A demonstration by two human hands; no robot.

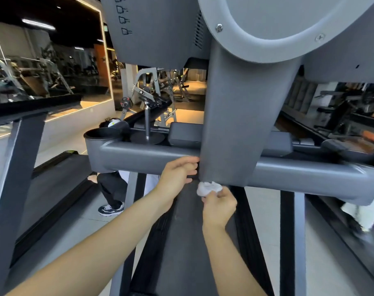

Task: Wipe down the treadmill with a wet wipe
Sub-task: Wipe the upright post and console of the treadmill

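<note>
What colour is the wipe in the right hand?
White; the wipe shows best in the head view, bunched against the grey post.

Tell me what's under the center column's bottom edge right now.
The crumpled wet wipe, pinched by the right hand, touches that edge of the center column. Below lies the treadmill belt. The column's underside is hidden.

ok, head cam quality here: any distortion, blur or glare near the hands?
Head view: wide-angle bends the crossbar and console edges; right hand and wet wipe slightly soft, left hand too; bright warm floor glow behind; mirror strip lights flare at the left; running belt dim.
</note>
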